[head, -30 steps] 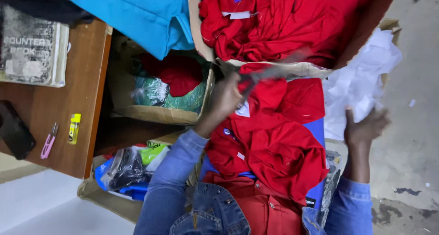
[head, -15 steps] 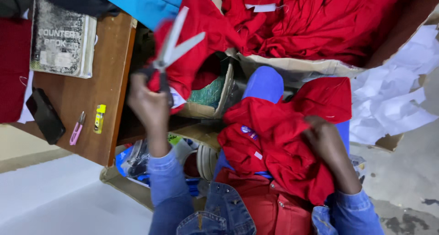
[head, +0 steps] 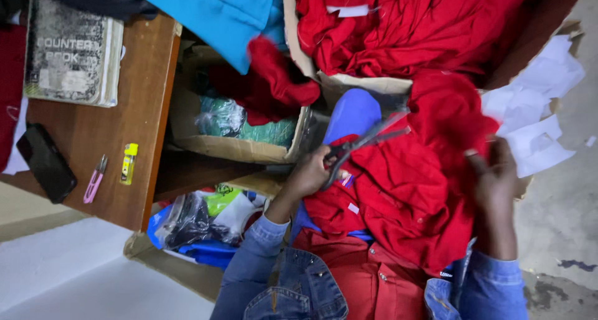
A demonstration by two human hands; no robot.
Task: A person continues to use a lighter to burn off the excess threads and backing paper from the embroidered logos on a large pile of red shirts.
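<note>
Left hand [head: 309, 174] is wrapped tight around the handles of a pair of scissors [head: 361, 144], blades parted and pointing right, over the red garment [head: 405, 195] piled on the lap. Right hand [head: 495, 174] pinches the right edge of that same garment, fingers clenched into the cloth, so it's bunched up between the 2 hands.

Containers, since there's a few:
- Big cardboard box [head: 364, 82] at the far side, stuffed with more red clothes [head: 405, 27], 1 showing a white neck label.
- Smaller open cardboard carton [head: 233, 147] just left of it, tucked under the table edge, holding green stuff in clear plastic bags [head: 249, 127] with a red cloth [head: 274, 83] flopped over the top.
- Down near the left knee, a pile of plastic-wrapped packs [head: 199, 217], blue and green, on the floor.

A wooden table [head: 134, 114] on the left carries a notebook [head: 68, 55], a black phone [head: 45, 163], a pink thread snipper [head: 94, 179] and a small yellow thing [head: 128, 163] I can't make out. White paper scraps [head: 536, 121] lie on the floor at the right.
</note>
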